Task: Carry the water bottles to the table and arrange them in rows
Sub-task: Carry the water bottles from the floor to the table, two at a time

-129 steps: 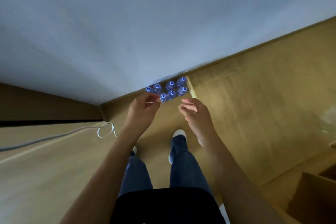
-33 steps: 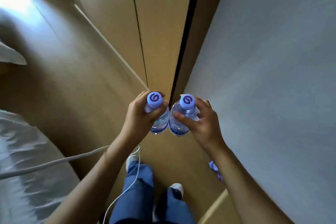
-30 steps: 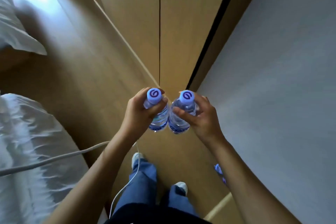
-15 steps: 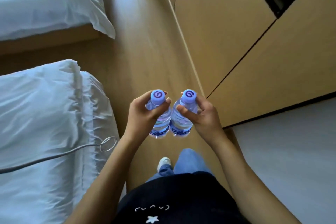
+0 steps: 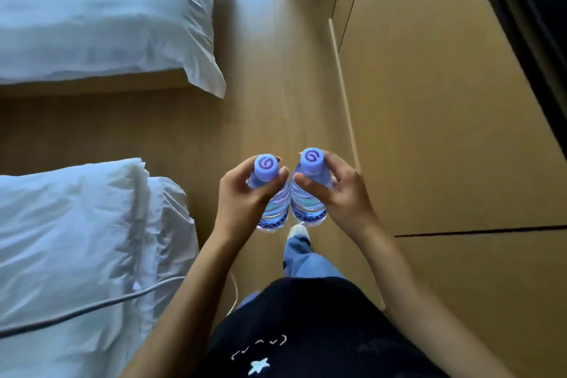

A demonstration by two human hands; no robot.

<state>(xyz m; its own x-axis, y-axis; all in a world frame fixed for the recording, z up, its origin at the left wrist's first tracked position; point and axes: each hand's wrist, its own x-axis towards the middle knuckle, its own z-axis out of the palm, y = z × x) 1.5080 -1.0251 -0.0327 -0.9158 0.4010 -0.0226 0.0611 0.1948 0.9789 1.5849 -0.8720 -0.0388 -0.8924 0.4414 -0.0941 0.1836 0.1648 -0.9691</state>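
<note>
Standing upright side by side in mid-air, the two water bottles are carried at chest height above the wooden floor [image 5: 270, 77] — the left bottle [image 5: 271, 202] and the right bottle [image 5: 308, 204] touch or nearly touch along their clear ribbed bodies, and each has a pale purple cap with a darker swirl on top. The left hand [image 5: 242, 199] wraps around the left bottle just under its cap, thumb pressed across the near side; the right hand [image 5: 337, 196] grips the right bottle the same way, fingers curled round the far side. Below the bottles a white shoe [image 5: 298, 230] and a blue trouser leg show, with a dark shirt bearing a small white star at the bottom edge. To the left lie two beds with white bedding [image 5: 76, 239] — a grey cable [image 5: 92, 310] trails over the nearer one. To the right run light wooden cabinet panels [image 5: 445, 101].
</note>
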